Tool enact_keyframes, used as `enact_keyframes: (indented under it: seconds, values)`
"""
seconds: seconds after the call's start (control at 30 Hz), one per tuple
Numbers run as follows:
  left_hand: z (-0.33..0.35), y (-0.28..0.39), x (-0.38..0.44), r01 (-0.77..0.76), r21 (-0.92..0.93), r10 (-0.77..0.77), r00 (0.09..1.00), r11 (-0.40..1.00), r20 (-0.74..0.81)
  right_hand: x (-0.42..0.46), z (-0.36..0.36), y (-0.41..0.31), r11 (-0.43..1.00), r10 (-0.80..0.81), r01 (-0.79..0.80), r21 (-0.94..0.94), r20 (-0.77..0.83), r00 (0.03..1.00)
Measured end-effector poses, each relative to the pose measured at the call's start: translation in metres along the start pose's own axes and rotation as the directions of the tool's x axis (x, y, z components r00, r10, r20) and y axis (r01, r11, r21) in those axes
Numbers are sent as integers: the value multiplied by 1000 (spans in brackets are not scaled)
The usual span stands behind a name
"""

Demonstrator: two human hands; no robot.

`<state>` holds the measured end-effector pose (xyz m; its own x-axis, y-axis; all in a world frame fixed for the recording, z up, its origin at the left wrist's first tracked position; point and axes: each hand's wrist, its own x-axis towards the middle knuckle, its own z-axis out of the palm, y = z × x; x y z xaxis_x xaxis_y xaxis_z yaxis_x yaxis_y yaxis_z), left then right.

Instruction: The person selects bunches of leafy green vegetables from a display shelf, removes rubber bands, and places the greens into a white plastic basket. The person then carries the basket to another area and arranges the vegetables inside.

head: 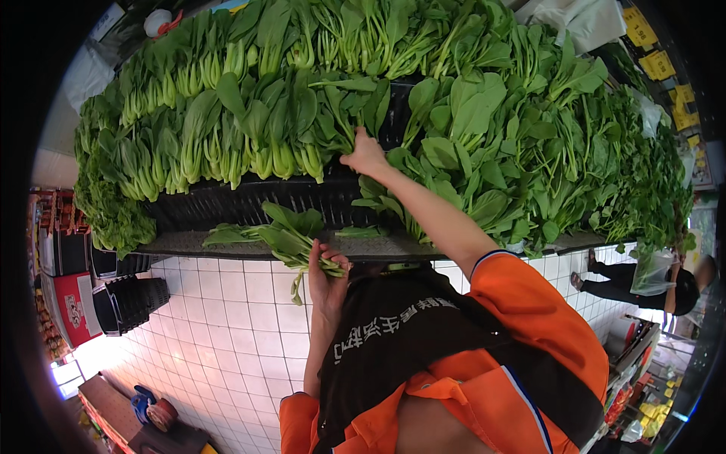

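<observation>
A small bunch of leafy greens with thin stems rests in my left hand, close to the display's front ledge. The fingers close around its stem ends, and the leaves point left over the ledge. My right hand reaches across to the middle of the vegetable display, shut on the stems of other leafy greens. Its palm hides part of those stems. Left of that hand, bok choy stands in a packed row, pale stem ends facing me. Loose broad-leaf greens lie to its right.
A black ribbed tray shows below the bok choy, behind a grey textured ledge. Curly greens hang at the left end. Stacked black baskets stand on the tiled floor. A person holds a plastic bag at far right.
</observation>
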<state>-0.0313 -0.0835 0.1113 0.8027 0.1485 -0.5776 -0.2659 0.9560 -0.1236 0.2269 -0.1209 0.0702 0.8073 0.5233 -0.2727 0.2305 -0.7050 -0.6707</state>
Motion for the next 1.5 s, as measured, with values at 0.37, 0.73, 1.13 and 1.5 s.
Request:
enact_keyframes:
  seconds: [0.37, 0.73, 1.13, 1.5]
  values:
    - [13, -26, 4, -107, 483, 1, 977, 869, 215, -111, -73, -29, 437, -202, -620, 652, 743, 638]
    - [-41, -2, -2, -15, 571, -44, 995, 821, 91, -157, -14, -41, 912, -144, 352, -210, 640, 755]
    - [-17, 9, -25, -62, 171, 8, 954, 983, 299, -5, -63, 61, 879, 433, -470, -84, -276, 858]
    - [-11, 19, -20, -92, 172, 42, 961, 981, 274, 6, -13, 21, 974, 224, -208, 86, -414, 882]
